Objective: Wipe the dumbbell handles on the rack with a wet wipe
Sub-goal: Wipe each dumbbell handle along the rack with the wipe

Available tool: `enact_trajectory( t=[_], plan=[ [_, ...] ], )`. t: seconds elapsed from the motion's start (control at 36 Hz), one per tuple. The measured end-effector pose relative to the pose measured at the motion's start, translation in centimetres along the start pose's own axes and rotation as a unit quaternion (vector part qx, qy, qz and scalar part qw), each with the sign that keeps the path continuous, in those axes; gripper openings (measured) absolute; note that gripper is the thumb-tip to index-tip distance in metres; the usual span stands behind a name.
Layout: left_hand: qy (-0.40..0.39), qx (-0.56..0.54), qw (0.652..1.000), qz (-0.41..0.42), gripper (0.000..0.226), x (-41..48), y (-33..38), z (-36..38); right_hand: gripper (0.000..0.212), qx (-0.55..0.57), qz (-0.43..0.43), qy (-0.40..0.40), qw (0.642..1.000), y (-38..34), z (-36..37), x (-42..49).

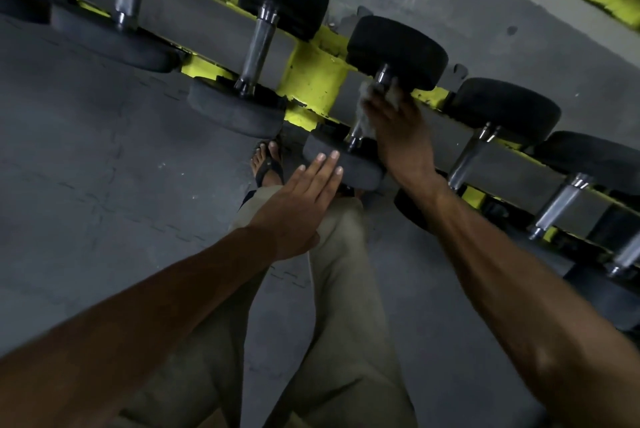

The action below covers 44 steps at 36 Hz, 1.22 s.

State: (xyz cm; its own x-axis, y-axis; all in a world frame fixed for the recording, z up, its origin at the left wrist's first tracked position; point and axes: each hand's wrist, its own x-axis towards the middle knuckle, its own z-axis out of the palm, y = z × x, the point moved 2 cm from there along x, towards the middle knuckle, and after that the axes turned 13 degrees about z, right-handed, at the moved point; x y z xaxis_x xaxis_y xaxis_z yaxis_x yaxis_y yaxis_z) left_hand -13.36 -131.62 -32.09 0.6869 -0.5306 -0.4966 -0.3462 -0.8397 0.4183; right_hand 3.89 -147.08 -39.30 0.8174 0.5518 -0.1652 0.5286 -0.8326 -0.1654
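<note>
Item: dumbbell rack [313, 81], yellow frame with grey rails, running from far left to near right across the view. Dumbbells sat across the rails, chrome handles bridging them.

Right hand [398, 130]: I had its fingers [375, 100] wrapped on the wet wipe [363, 116], which was pressed round the handle of the middle dumbbell [394, 50]. Only the handle's two chrome ends showed; the wipe was pale and blurred.

Left hand [301, 195]: fingers straight and together, tips at the near black head [346, 164] of the same dumbbell, apparently steadying it.

Step judged: wiping this handle, mid-row.

Next move, as I judged it: release, shift right to the neighbouring handle [471, 154], and wrap the wipe round it.
</note>
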Motion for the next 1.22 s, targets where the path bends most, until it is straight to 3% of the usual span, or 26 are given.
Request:
enact_trajectory(
  t=[0.11,0.19,0.33,0.44,0.53,0.64,0.72,0.81,0.86,0.92,1.0,1.08,1.17,1.22],
  plan=[
    [0.001,0.0,1.0,-0.004,0.116,0.0,0.1,-0.1,0.042,-0.114,-0.221,-0.042,0.968,1.0,0.2,-0.4],
    [-0.003,0.003,1.0,-0.002,0.116,0.1,0.1,0.1,0.041,-0.199,-0.31,-0.04,0.929,1.6,-0.8,2.1],
    [0.004,0.0,1.0,-0.001,0.113,0.1,0.0,0.3,0.037,-0.217,-0.238,-0.071,0.944,1.5,-0.7,4.2],
    [0.004,0.006,1.0,-0.003,0.11,0.2,0.0,0.3,0.029,-0.181,-0.368,-0.152,0.9,-1.0,0.5,2.6],
    [0.009,0.003,1.0,-0.005,0.109,0.1,0.0,0.3,0.026,-0.181,-0.328,-0.163,0.913,-0.3,-1.0,5.2],
    [0.011,0.011,1.0,-0.007,0.106,0.1,0.1,0.2,0.035,-0.213,-0.251,-0.164,0.93,-1.1,-1.6,6.0],
    [0.009,0.008,1.0,-0.004,0.105,0.1,0.1,0.1,0.051,-0.186,-0.291,-0.16,0.925,-2.2,-0.5,4.4],
    [0.012,0.007,1.0,-0.006,0.104,0.1,0.0,0.1,0.047,-0.201,-0.338,-0.155,0.906,-1.1,-0.6,4.9],
    [0.008,0.002,1.0,-0.005,0.103,0.1,-0.1,0.2,0.062,-0.214,-0.333,-0.14,0.908,0.0,-1.5,5.7],
    [0.0,-0.009,1.0,0.0,0.098,0.1,-0.1,0.3,0.072,-0.191,-0.313,-0.094,0.926,1.5,-2.2,5.9],
    [0.011,-0.014,1.0,0.0,0.097,0.2,-0.1,0.3,0.039,-0.129,-0.235,-0.043,0.962,1.3,-1.9,4.3],
    [0.017,-0.015,1.0,-0.005,0.104,0.2,0.0,0.5,0.022,0.027,-0.074,-0.041,0.996,-1.0,-0.2,1.4],
    [0.011,-0.013,1.0,-0.005,0.105,0.3,0.0,0.4,0.017,0.149,0.135,-0.079,0.976,-2.5,0.3,-0.7],
    [0.008,-0.005,1.0,-0.003,0.104,0.2,-0.2,0.3,0.017,0.23,0.305,-0.08,0.921,-2.4,0.2,-1.4]
  ],
)
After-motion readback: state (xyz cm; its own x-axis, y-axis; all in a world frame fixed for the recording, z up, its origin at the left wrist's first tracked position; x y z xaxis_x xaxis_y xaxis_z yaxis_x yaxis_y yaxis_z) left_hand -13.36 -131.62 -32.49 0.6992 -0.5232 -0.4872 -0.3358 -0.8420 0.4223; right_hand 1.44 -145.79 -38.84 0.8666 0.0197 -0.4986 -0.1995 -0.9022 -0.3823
